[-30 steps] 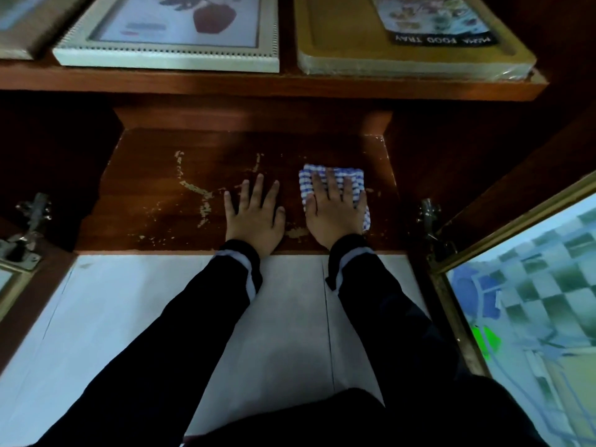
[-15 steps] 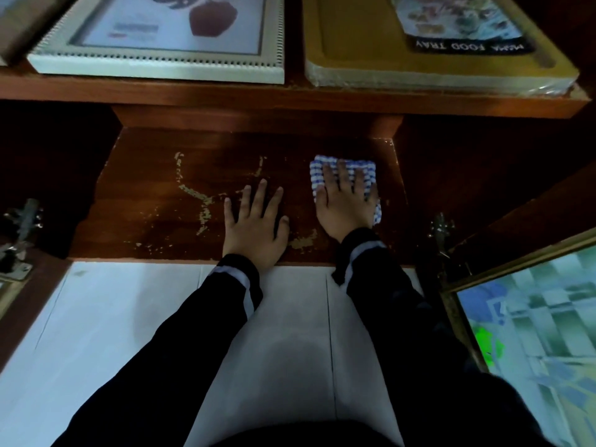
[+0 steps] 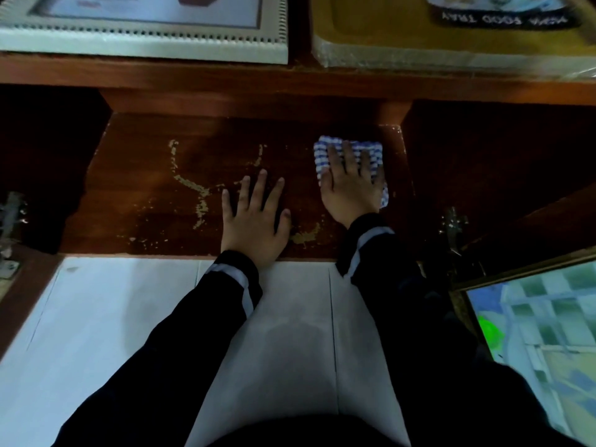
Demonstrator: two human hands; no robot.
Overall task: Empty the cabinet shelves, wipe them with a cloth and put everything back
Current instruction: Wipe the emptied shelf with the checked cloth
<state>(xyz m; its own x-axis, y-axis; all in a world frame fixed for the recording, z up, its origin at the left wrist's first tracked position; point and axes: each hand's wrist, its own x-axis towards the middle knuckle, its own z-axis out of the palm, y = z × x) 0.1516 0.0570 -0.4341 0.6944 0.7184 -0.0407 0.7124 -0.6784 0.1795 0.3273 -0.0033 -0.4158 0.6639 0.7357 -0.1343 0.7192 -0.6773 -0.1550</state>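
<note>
The bottom cabinet shelf [image 3: 142, 175] is dark brown wood with pale scuffed patches and holds nothing but my hands and the cloth. A folded blue-and-white checked cloth [image 3: 374, 153] lies at its right rear. My right hand [image 3: 351, 185] presses flat on the cloth with straight fingers and covers most of it. My left hand [image 3: 254, 217] rests flat on the bare wood near the shelf's front edge, fingers spread, holding nothing.
On the shelf above lie a white picture frame [image 3: 145, 43] at the left and a wrapped yellow food tray [image 3: 451, 43] at the right. The open glass door [image 3: 532, 333] stands at the right, a hinge [image 3: 453, 224] beside it. White floor tiles [image 3: 113, 317] lie below.
My right hand has pushed the cloth farther back and to the right along the shelf. My left hand has stayed in place.
</note>
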